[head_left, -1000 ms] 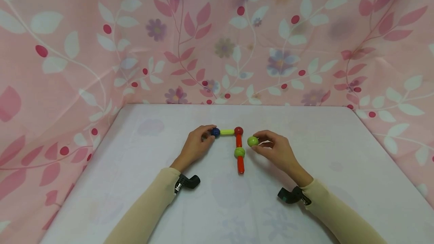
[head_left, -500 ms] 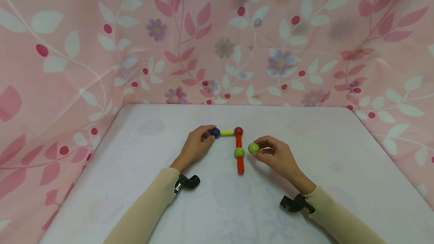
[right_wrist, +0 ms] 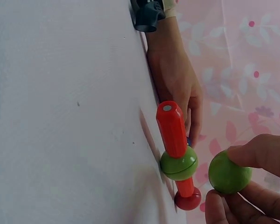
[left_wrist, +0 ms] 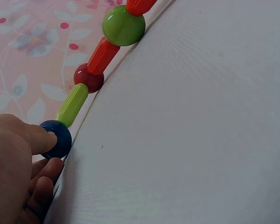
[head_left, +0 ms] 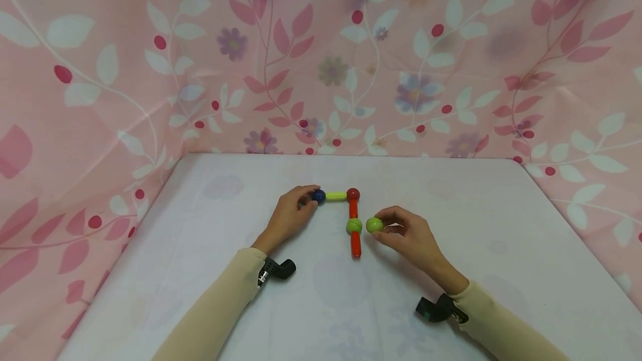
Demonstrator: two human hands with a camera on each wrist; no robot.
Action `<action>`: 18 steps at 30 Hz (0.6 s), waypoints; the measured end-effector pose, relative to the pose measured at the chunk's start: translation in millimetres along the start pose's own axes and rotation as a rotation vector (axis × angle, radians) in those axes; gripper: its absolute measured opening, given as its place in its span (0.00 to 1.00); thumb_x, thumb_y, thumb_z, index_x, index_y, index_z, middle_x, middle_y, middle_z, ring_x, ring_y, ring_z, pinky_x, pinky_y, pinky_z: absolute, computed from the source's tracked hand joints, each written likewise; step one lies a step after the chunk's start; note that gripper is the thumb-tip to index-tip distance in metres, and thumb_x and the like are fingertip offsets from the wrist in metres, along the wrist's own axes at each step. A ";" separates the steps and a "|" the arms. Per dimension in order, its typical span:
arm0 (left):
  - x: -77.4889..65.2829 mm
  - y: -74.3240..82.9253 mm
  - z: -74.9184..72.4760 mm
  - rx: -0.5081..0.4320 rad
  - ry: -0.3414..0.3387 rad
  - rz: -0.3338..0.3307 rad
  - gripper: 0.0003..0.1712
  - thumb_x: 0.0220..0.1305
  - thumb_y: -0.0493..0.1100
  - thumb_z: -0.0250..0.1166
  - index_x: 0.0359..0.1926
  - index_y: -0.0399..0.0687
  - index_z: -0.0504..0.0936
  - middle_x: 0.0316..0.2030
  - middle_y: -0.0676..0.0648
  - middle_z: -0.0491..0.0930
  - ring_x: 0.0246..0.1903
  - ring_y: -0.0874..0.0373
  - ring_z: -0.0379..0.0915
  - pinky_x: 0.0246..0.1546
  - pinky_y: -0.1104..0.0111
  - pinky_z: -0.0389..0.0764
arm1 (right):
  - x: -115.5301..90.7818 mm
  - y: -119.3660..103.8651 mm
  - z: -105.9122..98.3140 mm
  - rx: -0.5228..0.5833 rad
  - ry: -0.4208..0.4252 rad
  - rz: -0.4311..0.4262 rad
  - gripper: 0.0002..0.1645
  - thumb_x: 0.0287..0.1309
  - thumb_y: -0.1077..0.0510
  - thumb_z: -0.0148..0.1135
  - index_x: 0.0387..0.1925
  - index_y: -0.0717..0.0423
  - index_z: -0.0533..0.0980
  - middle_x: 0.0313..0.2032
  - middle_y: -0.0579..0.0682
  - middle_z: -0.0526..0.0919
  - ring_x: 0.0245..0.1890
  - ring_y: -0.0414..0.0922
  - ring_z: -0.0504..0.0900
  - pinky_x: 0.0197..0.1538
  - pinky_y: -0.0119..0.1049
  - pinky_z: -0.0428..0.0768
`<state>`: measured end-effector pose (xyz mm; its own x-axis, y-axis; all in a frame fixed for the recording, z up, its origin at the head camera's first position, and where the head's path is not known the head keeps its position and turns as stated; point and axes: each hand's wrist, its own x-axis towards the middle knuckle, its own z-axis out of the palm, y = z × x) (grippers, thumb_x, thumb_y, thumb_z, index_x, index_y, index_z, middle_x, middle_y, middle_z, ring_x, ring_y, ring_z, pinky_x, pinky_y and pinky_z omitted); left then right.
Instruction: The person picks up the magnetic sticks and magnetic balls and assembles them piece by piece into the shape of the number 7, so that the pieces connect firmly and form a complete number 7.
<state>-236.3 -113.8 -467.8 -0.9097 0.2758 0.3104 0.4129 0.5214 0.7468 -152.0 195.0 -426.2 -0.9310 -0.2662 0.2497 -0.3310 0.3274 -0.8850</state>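
Observation:
An L-shaped chain of toy balls and rods lies on the white table. My left hand (head_left: 293,210) pinches the dark blue ball (head_left: 319,196) at its left end. From there a yellow-green rod (head_left: 336,196) runs to a red ball (head_left: 353,194) at the corner. A red rod (head_left: 353,209), a green ball (head_left: 354,226) and a second red rod (head_left: 356,245) follow toward me; this last rod shows a silvery disc on its free end in the right wrist view. My right hand (head_left: 408,235) holds a loose green ball (right_wrist: 229,172) between thumb and fingers, just right of the chain's green ball, with a gap between.
The white-covered table (head_left: 225,316) reaches back to a pink floral cloth (head_left: 321,71), which hangs behind and at both sides. A black wrist camera (head_left: 281,268) sits on the left sleeve and another wrist camera (head_left: 434,308) on the right one.
My right hand has brought the loose green ball nearer to me, from beside the upper red rod to level with the chain's green ball. The left hand and the chain stay put.

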 end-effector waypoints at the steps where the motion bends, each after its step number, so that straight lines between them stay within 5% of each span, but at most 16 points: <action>1: -0.3 -0.1 0.1 -0.001 0.001 0.001 0.23 0.72 0.38 0.66 0.66 0.51 0.82 0.50 0.47 0.83 0.44 0.55 0.78 0.45 0.60 0.79 | -1.0 0.0 0.6 0.001 0.001 0.003 0.19 0.59 0.66 0.76 0.51 0.60 0.81 0.46 0.53 0.84 0.45 0.51 0.83 0.50 0.34 0.82; 18: -1.0 0.9 0.1 0.001 0.014 0.023 0.23 0.71 0.36 0.67 0.65 0.49 0.82 0.51 0.46 0.84 0.44 0.55 0.79 0.44 0.59 0.79 | -13.2 0.7 12.1 0.040 -0.021 -0.015 0.20 0.56 0.68 0.77 0.50 0.61 0.82 0.45 0.52 0.84 0.44 0.51 0.83 0.48 0.36 0.83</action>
<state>-235.0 -113.6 -467.6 -0.9005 0.2767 0.3356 0.4338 0.5159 0.7387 -138.1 187.8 -434.8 -0.9225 -0.2896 0.2550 -0.3378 0.2866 -0.8965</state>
